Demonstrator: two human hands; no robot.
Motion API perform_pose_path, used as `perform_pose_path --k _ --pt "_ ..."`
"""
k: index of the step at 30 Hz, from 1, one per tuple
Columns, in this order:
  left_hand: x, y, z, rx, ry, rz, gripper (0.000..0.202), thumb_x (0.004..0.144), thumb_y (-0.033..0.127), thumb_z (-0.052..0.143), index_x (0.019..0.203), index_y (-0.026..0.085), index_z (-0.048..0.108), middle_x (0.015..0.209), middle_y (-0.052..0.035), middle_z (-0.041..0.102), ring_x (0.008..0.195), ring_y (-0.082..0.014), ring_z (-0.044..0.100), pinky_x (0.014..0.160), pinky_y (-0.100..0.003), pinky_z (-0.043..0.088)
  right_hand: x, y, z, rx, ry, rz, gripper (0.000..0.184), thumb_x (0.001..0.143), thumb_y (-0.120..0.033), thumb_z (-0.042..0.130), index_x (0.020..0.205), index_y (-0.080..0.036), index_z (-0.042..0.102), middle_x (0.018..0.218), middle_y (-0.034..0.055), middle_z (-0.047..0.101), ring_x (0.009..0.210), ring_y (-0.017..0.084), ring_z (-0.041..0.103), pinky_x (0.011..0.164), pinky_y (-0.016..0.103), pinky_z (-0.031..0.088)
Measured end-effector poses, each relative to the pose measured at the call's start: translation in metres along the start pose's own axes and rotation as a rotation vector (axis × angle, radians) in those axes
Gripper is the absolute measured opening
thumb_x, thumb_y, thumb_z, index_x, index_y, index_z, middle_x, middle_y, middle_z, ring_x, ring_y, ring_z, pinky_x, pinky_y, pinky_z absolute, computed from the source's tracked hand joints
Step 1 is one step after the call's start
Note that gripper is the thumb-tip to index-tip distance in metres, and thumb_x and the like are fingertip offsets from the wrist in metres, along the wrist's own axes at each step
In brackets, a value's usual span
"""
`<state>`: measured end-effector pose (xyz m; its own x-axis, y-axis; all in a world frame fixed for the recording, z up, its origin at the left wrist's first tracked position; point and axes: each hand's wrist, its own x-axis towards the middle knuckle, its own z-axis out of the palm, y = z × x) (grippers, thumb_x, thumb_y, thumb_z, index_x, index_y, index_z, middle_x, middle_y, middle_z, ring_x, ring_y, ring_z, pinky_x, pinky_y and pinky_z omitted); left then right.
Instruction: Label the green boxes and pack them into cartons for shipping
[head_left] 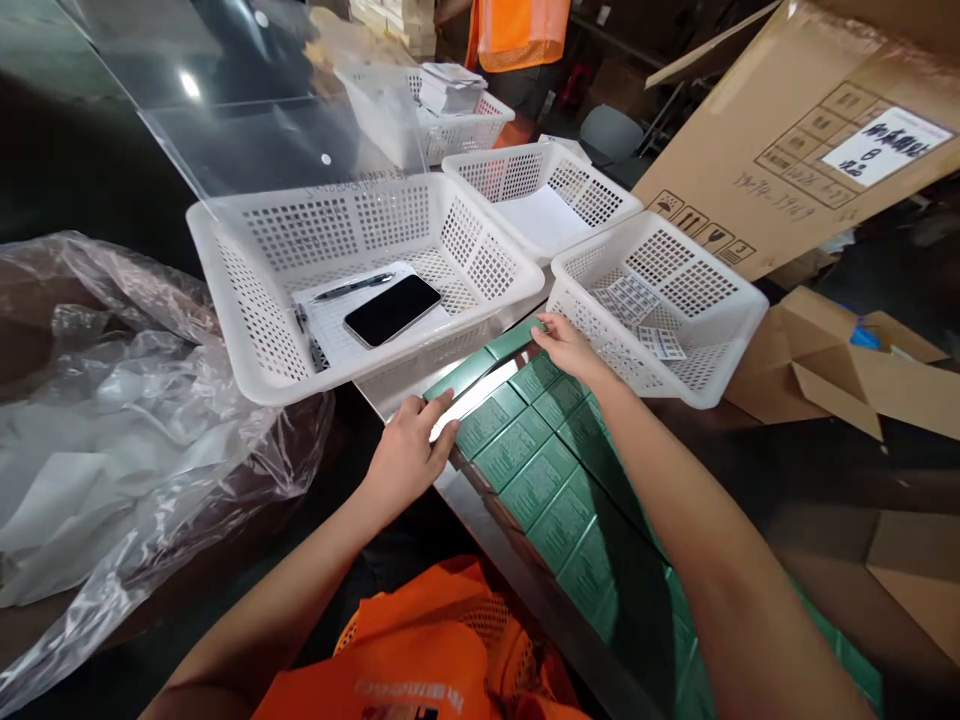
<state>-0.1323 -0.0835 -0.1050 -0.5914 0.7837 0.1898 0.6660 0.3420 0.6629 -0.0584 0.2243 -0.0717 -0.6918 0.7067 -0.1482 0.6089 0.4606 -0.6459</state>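
Observation:
Two small green boxes (480,365) sit end to end in a strip at the far end of rows of flat green boxes (536,480) on the metal table. At the strip's left end is my left hand (409,450), its thumb and index finger closed around the near box. My right hand (566,348) pinches the strip's other end, fingertips on the farther box. Between the strip and the rows, a bright gap of bare metal table (480,395) shows. The other flat boxes lie side by side, partly shaded and partly hidden under my right arm.
Beyond my hands stand white plastic baskets: one (247,365) with a phone (394,309), pen and paper, another (727,365) with label sheets. A clear plastic panel (270,140) rises behind. Crumpled plastic wrap (187,480) lies left; a large carton (787,130) stands right. A person in an orange vest (521,35) is behind.

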Motion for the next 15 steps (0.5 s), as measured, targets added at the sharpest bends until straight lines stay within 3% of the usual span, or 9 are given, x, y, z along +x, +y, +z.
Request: perform_pose_path --k 4,7,9,11,13,15 --pt "0.003 0.000 -0.005 -0.051 -0.036 -0.031 0.046 0.100 0.041 0.046 0.138 0.019 0.061 0.097 -0.0103 0.061 0.087 -0.0257 0.064 0.080 -0.040 0.053 0.001 -0.008 -0.004 -0.049 -0.055 0.011 0.043 0.097 -0.037 0.057 0.136 -0.020 0.059 0.132 0.0120 0.066 0.115 0.025 0.065 0.100 0.038 0.052" --pt "-0.009 0.007 -0.013 -0.187 0.006 -0.165 0.060 0.096 0.046 0.053 0.150 0.020 0.046 0.102 -0.0092 0.063 0.084 -0.0235 0.062 0.080 -0.039 0.051 0.000 -0.006 -0.010 -0.113 -0.057 0.011 0.049 0.100 -0.042 0.051 0.143 -0.020 0.054 0.138 0.0129 0.063 0.122 0.026 0.063 0.105 0.038 0.049" --pt "-0.021 0.014 -0.020 -0.420 0.030 -0.344 0.069 0.092 0.049 0.060 0.150 0.018 0.040 0.103 -0.0084 0.065 0.078 -0.0210 0.062 0.076 -0.037 0.051 -0.003 -0.003 -0.014 -0.179 -0.024 0.035 0.054 0.102 -0.045 0.045 0.147 -0.016 0.050 0.142 0.0165 0.060 0.129 0.029 0.058 0.111 0.041 0.044" --pt "-0.032 0.022 -0.028 -0.795 -0.025 -0.587 0.063 0.088 0.046 0.063 0.140 0.014 0.047 0.106 -0.0104 0.068 0.082 -0.0216 0.067 0.075 -0.035 0.053 -0.008 0.001 -0.019 -0.253 -0.012 0.083 0.057 0.101 -0.051 0.044 0.142 -0.012 0.054 0.139 0.0204 0.061 0.133 0.035 0.055 0.114 0.046 0.040" --pt "-0.036 0.031 -0.035 -1.174 -0.115 -0.862 0.048 0.088 0.036 0.059 0.129 0.011 0.054 0.115 -0.0152 0.070 0.097 -0.0250 0.071 0.083 -0.036 0.056 -0.015 0.003 -0.021 -0.310 -0.050 0.132 0.059 0.099 -0.058 0.046 0.130 -0.012 0.064 0.133 0.0223 0.065 0.132 0.041 0.055 0.113 0.051 0.040" --pt "-0.034 0.040 -0.039 -1.404 -0.148 -1.094 0.040 0.089 0.027 0.053 0.124 0.008 0.060 0.126 -0.0192 0.070 0.112 -0.0264 0.070 0.097 -0.038 0.054 -0.022 0.004 -0.023 -0.342 -0.109 0.159 0.064 0.094 -0.067 0.051 0.126 -0.014 0.068 0.137 0.0218 0.063 0.135 0.045 0.052 0.112 0.055 0.041"
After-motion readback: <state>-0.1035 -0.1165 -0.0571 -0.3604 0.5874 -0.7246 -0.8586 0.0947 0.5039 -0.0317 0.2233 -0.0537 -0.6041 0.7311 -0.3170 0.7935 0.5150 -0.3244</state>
